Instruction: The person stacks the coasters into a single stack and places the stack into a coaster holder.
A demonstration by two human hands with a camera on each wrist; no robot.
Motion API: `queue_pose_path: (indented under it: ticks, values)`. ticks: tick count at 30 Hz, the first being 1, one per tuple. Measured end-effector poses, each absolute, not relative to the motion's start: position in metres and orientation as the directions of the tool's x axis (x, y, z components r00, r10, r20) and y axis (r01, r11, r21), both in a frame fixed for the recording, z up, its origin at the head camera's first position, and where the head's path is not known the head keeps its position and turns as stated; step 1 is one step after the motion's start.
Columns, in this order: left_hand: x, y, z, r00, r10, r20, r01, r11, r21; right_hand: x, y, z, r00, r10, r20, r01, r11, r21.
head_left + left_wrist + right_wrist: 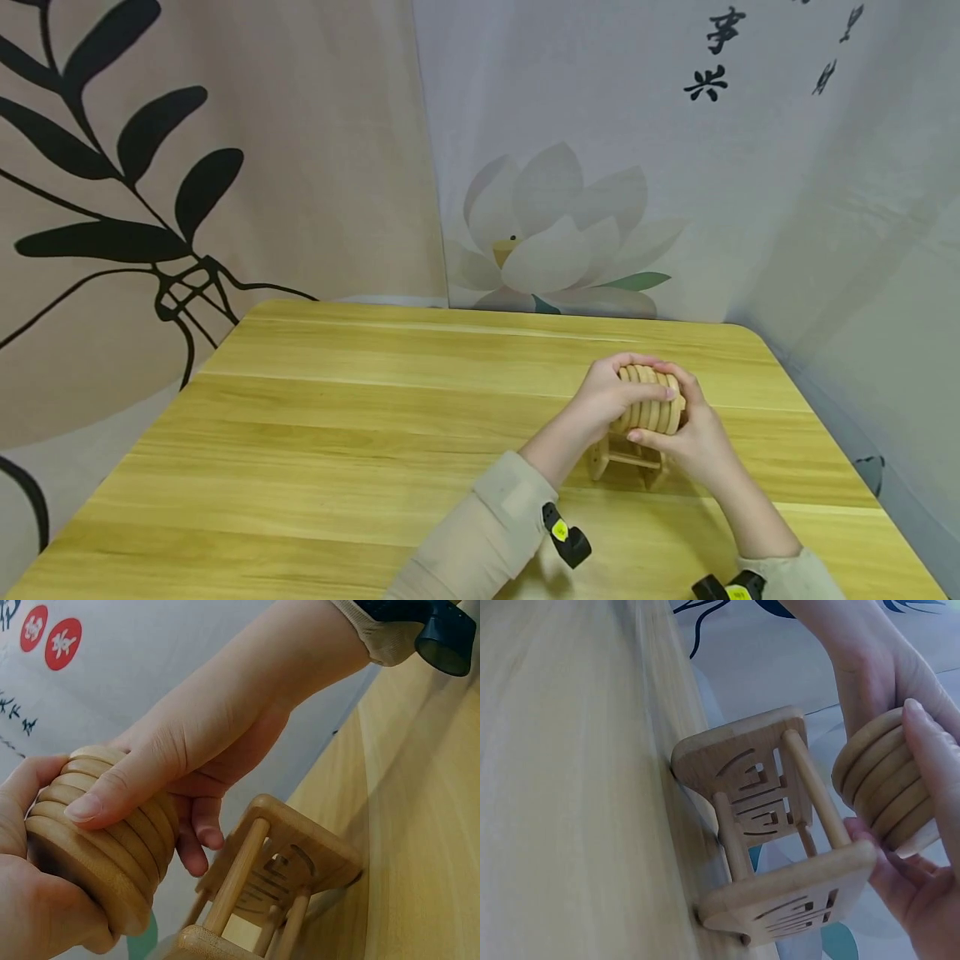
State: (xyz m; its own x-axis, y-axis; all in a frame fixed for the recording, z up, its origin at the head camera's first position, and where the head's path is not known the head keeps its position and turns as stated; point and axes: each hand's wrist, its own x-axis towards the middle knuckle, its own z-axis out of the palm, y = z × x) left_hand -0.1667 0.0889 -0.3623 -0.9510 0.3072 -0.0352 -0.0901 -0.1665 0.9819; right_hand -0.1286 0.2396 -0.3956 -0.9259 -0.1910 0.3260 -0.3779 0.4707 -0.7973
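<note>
Both hands hold a stack of several round wooden coasters (647,414), turned on its side with the discs face to face. My left hand (604,398) grips it from the left, the thumb laid across the disc edges. From the other end my right hand (701,442) grips the stack, thumb under the near side. Just below is a wooden coaster rack (300,851), standing on the table. It has two end panels with cut-out slots, joined by round rods. In the right wrist view the coasters (889,776) are beside the rack's upper rods.
The wooden table (300,467) has rounded far corners, and its right edge runs not far from the right hand. Behind it hangs a printed curtain (337,167) with leaves, a lotus and characters. A small black camera (567,537) is on the left wrist.
</note>
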Motion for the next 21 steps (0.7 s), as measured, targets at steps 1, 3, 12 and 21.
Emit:
queue_pose_path:
  ticks: [1,3,12,21]
  values:
    - [-0.1671,0.0893,-0.3627,-0.952,0.303,-0.036,-0.089,-0.162,0.983,-0.1293,0.2399,-0.396,-0.927,-0.189,0.325,-0.376,0.474,-0.796]
    - [-0.168,0.0901,-0.3637,-0.954,0.299,-0.036,-0.087,-0.158,0.984,-0.1307,0.2406,-0.3973,-0.927,-0.189,0.325,-0.376,0.476,-0.795]
    - [-0.168,0.0923,-0.3671,-0.957,0.283,-0.056,-0.095,-0.126,0.987,-0.1343,0.244,-0.4004,-0.903,-0.202,0.378,-0.426,0.533,-0.731]
    - [-0.168,0.092,-0.3698,-0.956,0.287,-0.051,-0.086,-0.11,0.99,-0.135,0.2444,-0.4044,-0.904,-0.199,0.378,-0.422,0.548,-0.722]
